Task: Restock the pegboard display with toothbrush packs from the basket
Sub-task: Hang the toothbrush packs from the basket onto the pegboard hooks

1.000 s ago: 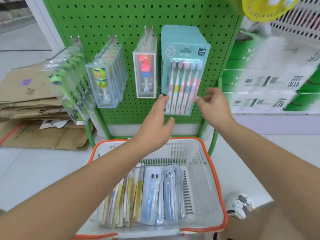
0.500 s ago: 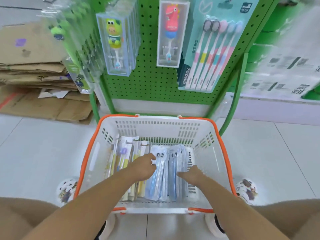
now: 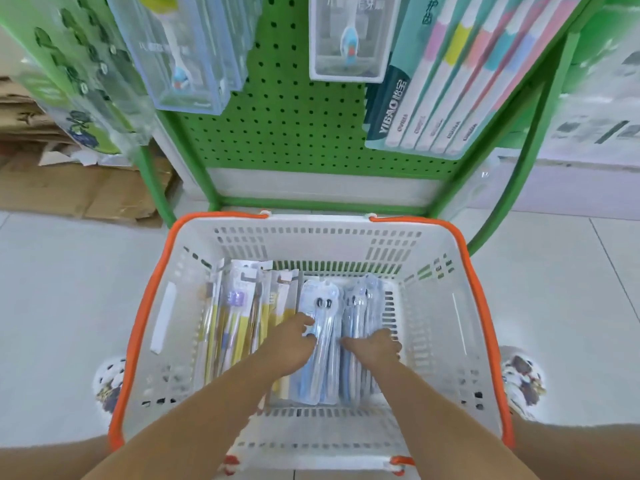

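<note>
A white basket with an orange rim [image 3: 138, 327] sits on the floor below the green pegboard [image 3: 294, 116]. Inside it, yellow toothbrush packs [image 3: 235, 306] stand on the left and blue toothbrush packs [image 3: 320, 303] lie in the middle. My left hand [image 3: 291, 344] is down in the basket, thumb and fingers closed on the left edge of the nearest blue pack. My right hand [image 3: 375, 348] rests with its fingers spread on a second stack of blue packs [image 3: 360, 299]. A teal multi-brush pack [image 3: 450, 81] and clear boxed brushes [image 3: 346, 39] hang above.
More clear boxes [image 3: 180, 53] and green packs [image 3: 79, 71] hang at the upper left. Flattened cardboard [image 3: 69, 188] lies on the floor at the left. White cartons [image 3: 595, 126] stand at the right. My patterned shoes [image 3: 110, 382] [image 3: 523, 379] flank the basket.
Both hands dropped from the teal pack on the pegboard into the basket and settled on the blue packs. My view has tilted down and moved closer to the basket.
</note>
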